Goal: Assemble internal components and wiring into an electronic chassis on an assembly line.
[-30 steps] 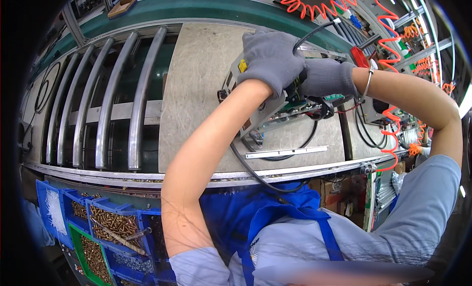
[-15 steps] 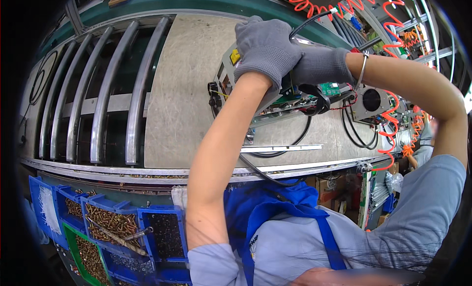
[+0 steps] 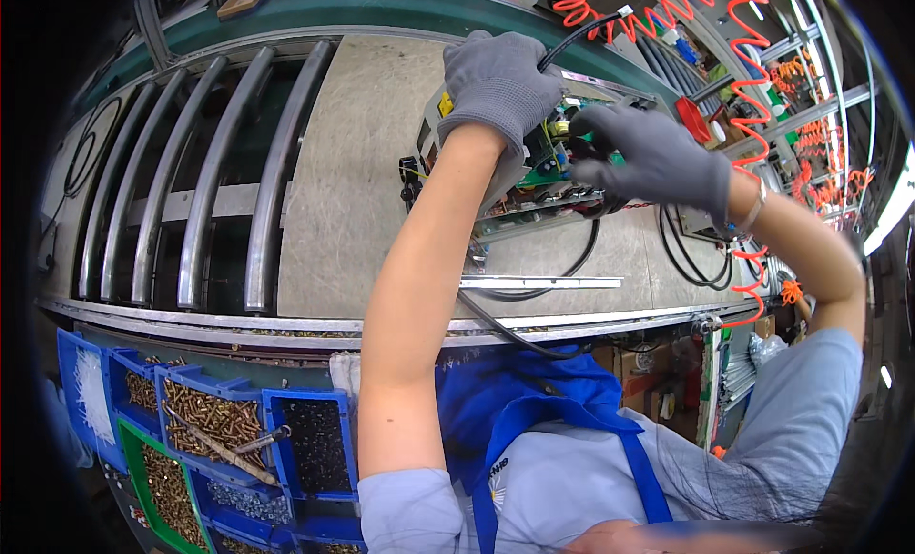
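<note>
A metal chassis (image 3: pixel 505 226) with a green circuit board (image 3: pixel 548 171), wires and small parts sits on the worktable. My left hand (image 3: pixel 500 82), in a grey knit glove, lies over its far left part with the fingers curled down. A black cable (image 3: pixel 581 40) emerges beside those fingers; what they grip is hidden. My right hand (image 3: pixel 658 159), gloved alike and slightly blurred, hovers over the right side of the board. Its thumb and fingers are spread, with dark parts of the chassis showing beyond the gap.
Metal rollers (image 3: pixel 195 187) lie to the left of the tabletop (image 3: pixel 334 192). A slotted metal strip (image 3: pixel 543 282) rests near its front edge. Blue bins (image 3: pixel 310 444) of screws and small parts stand at the lower left. Coiled red air hoses (image 3: pixel 753 106) hang at the right.
My right hand has drawn away from my left hand, moving right, and its fingers have spread. More of the circuit board shows. My left hand has shifted slightly left.
</note>
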The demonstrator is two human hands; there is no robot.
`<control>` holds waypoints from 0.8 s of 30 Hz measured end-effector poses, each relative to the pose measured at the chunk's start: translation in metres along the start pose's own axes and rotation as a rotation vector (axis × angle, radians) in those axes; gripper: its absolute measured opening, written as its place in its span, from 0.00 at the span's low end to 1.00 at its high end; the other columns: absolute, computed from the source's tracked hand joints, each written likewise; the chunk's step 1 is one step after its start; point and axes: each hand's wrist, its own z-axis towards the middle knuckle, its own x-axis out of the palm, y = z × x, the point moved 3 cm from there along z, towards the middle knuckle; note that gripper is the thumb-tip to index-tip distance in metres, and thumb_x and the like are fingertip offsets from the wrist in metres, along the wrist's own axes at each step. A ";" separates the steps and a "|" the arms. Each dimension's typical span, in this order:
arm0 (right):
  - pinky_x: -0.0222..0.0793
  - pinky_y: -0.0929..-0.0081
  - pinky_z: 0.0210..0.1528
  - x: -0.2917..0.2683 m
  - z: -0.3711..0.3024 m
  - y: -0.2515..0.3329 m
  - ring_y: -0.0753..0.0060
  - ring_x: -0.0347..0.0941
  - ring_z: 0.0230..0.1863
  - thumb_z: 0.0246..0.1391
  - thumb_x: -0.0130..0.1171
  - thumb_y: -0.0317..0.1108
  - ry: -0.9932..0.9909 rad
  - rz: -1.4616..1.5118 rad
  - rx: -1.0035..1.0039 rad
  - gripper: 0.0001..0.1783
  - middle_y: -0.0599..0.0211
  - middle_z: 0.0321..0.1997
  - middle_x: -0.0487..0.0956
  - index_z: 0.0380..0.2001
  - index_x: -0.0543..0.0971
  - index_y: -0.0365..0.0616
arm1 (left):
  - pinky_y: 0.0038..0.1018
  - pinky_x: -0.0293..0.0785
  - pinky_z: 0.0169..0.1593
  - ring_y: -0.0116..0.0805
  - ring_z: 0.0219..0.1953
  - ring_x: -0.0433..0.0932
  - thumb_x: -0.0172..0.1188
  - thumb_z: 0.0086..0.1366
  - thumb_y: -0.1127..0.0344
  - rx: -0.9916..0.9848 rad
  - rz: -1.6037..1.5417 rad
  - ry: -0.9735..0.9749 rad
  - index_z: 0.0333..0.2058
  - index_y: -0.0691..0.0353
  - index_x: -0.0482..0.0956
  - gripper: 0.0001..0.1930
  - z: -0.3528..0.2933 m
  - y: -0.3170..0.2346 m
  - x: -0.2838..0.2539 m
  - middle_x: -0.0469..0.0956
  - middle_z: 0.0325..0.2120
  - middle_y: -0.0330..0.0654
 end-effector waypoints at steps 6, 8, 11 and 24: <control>0.73 0.60 0.41 0.041 -0.043 0.005 0.51 0.79 0.40 0.55 0.60 0.36 -0.240 0.228 0.037 0.31 0.50 0.42 0.80 0.62 0.66 0.45 | 0.40 0.66 0.49 0.44 0.42 0.77 0.57 0.54 0.51 -0.004 -0.026 0.025 0.28 0.51 0.86 0.13 -0.003 -0.002 0.001 0.83 0.28 0.43; 0.73 0.60 0.40 0.046 -0.048 0.016 0.50 0.78 0.41 0.57 0.58 0.34 -0.389 0.092 0.036 0.29 0.49 0.44 0.80 0.61 0.67 0.39 | 0.40 0.66 0.49 0.44 0.42 0.77 0.57 0.54 0.51 0.001 -0.026 0.013 0.28 0.51 0.86 0.14 -0.004 -0.004 0.003 0.83 0.28 0.43; 0.71 0.63 0.29 0.047 -0.047 0.024 0.56 0.78 0.28 0.58 0.58 0.36 -0.322 -0.014 0.059 0.29 0.58 0.29 0.80 0.61 0.67 0.38 | 0.40 0.66 0.49 0.44 0.42 0.77 0.57 0.54 0.51 -0.007 -0.009 0.009 0.28 0.51 0.86 0.14 -0.003 -0.006 0.003 0.83 0.28 0.43; 0.68 0.66 0.20 0.115 -0.045 -0.001 0.63 0.72 0.17 0.55 0.59 0.34 -0.532 -0.238 -0.021 0.39 0.62 0.20 0.75 0.65 0.56 0.26 | 0.40 0.68 0.46 0.47 0.40 0.78 0.58 0.54 0.48 -0.006 -0.186 -0.053 0.29 0.52 0.86 0.16 -0.002 -0.009 0.005 0.82 0.27 0.43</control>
